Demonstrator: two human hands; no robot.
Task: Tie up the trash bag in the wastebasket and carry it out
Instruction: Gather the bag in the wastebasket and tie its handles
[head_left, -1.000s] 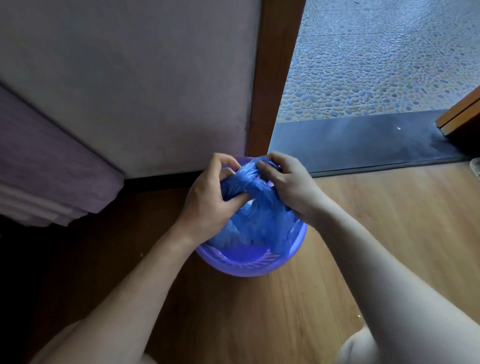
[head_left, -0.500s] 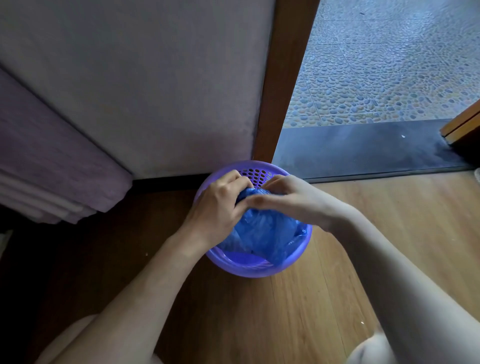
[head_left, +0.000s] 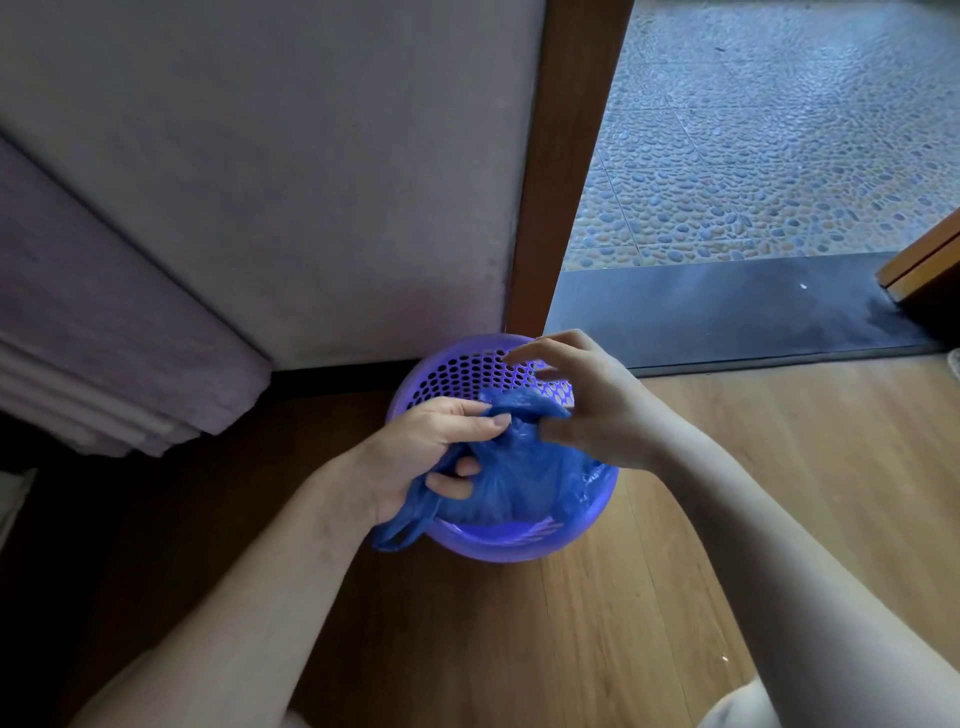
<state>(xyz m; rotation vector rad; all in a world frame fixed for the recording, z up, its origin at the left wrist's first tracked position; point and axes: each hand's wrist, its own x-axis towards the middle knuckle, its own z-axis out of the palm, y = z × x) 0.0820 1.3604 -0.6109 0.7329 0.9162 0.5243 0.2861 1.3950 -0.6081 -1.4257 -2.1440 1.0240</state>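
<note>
both hands are held over the round purple plastic wastebasket with holes in its wall (head_left: 467, 371). the left hand (head_left: 415, 457) is closed on the crinkly blue plastic trash bag (head_left: 511, 480). the bunched top of the bag is pinched between its thumb and fingers, and a loose loop of the bag (head_left: 397, 535) is seen hanging below this hand, over the near rim of the basket. the right hand (head_left: 589, 402) is held just beside the top of the bag, with its fingers (head_left: 530, 351) spread and lifted. whether its thumb is touching the bag cannot be told. the bag is gathered at its top into a twisted bunch (head_left: 519, 410) between the two hands. the rest of the bag is sat inside the basket, mostly on the near side. the basket is stood on the brown wooden floor (head_left: 519, 649), close to the pale wall (head_left: 285, 182) and the brown wooden door frame (head_left: 561, 156). past the frame, a dark doorstep (head_left: 727, 306) and a floor of little blue and tan pebbles (head_left: 779, 156) are seen. folds of pale purple cloth (head_left: 104, 338) are seen on the left, by the wall.
</note>
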